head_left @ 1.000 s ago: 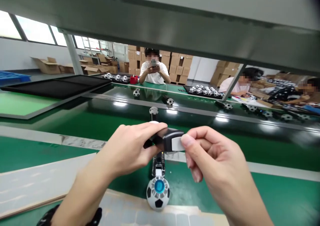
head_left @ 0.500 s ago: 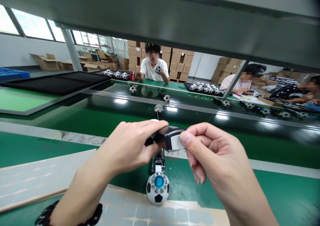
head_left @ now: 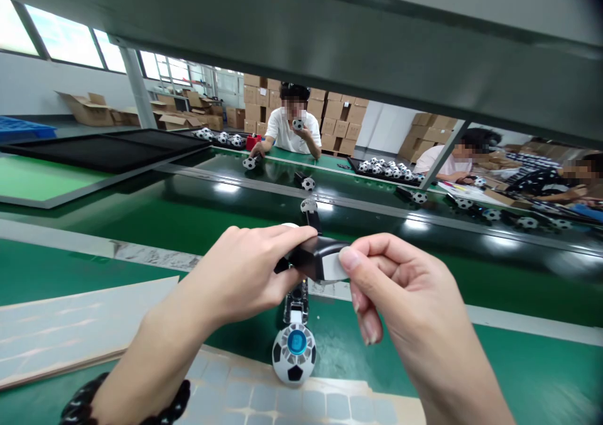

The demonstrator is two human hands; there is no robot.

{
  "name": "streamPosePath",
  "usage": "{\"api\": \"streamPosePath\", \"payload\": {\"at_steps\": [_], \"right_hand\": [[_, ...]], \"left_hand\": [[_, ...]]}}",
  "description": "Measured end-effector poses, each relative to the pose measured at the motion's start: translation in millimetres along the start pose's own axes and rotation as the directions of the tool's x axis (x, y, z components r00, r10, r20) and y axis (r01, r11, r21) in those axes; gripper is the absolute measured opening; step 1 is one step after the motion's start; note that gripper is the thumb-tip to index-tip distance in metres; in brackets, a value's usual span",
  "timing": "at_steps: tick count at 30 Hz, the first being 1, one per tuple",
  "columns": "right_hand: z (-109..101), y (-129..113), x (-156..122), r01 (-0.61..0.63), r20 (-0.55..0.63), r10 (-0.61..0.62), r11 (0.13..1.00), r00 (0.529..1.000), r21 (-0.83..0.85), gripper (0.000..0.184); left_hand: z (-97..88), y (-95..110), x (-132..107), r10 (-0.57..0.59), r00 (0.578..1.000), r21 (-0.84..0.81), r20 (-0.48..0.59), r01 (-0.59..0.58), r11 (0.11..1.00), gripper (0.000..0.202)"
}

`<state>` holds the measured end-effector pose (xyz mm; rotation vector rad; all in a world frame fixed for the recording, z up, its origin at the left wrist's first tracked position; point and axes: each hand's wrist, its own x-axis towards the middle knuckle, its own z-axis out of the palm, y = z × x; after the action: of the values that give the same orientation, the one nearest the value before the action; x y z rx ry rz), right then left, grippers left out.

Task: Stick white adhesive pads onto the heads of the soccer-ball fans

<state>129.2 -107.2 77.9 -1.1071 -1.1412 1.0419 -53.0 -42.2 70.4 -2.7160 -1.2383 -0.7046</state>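
Observation:
My left hand (head_left: 245,265) grips a glossy black plastic part (head_left: 308,258) between thumb and fingers, over the bench. At the part's right end, my right hand (head_left: 400,287) pinches a light grey sticker (head_left: 333,265) between thumb and forefinger; it lies against the black surface. A white round edge shows behind my left fingers, mostly hidden. Below my hands stands a soccer-ball-shaped device (head_left: 294,356) with a blue round centre and a black arm. It sits at the edge of a sticker sheet (head_left: 264,400) with rows of grey labels.
More sticker sheets (head_left: 80,324) lie at left. Across the bench runs a dark conveyor belt (head_left: 226,189) carrying several soccer-ball devices (head_left: 308,184). A co-worker (head_left: 294,130) sits opposite, and others sit at right. A grey shelf (head_left: 301,48) hangs low overhead. Black trays (head_left: 94,152) stand at far left.
The devices on the belt have shifted slightly left. The co-worker opposite has reached to a device on the belt and raised another ball nearer the face. My hands keep their hold, almost unmoved.

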Motion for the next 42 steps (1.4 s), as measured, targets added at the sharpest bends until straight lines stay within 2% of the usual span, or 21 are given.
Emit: {"api": "streamPosePath", "payload": {"at_steps": [5,11,17,23,31,42], "right_hand": [[0.4,-1.0,-1.6,0.005,-0.019,-0.005,1.0,1.0,-0.02,0.027],[5.6,-7.6,-5.0,-0.064,-0.057,0.065,0.998,0.996,0.029,0.025],[5.7,-7.7,-4.6,-0.09,-0.022,0.093,0.991,0.995,0.094,0.024],[6.6,-7.3,-5.0,-0.071,-0.048,0.075,0.994,0.996,0.088,0.024],[5.2,-6.8,-5.4,-0.079,-0.012,0.081,0.99,0.997,0.119,0.022],[6.5,-7.0,-5.9,-0.067,-0.024,0.071,0.99,0.997,0.122,0.022]], "left_hand": [[3.6,-2.1,-0.7,0.03,0.998,-0.004,-0.047,-0.03,1.0,0.044],[1.1,-1.1,-1.8,0.009,1.0,0.001,-0.023,-0.009,1.0,0.047],[3.5,-3.4,-1.9,0.039,0.997,-0.007,-0.067,-0.04,0.999,0.044],[4.6,-3.9,-2.9,0.049,0.995,0.005,-0.082,-0.048,0.999,0.045],[6.5,-5.4,-1.8,0.079,0.991,0.014,-0.105,-0.078,0.997,0.039],[5.3,-4.5,-2.3,0.07,0.992,-0.016,-0.105,-0.072,0.997,0.038]]}}
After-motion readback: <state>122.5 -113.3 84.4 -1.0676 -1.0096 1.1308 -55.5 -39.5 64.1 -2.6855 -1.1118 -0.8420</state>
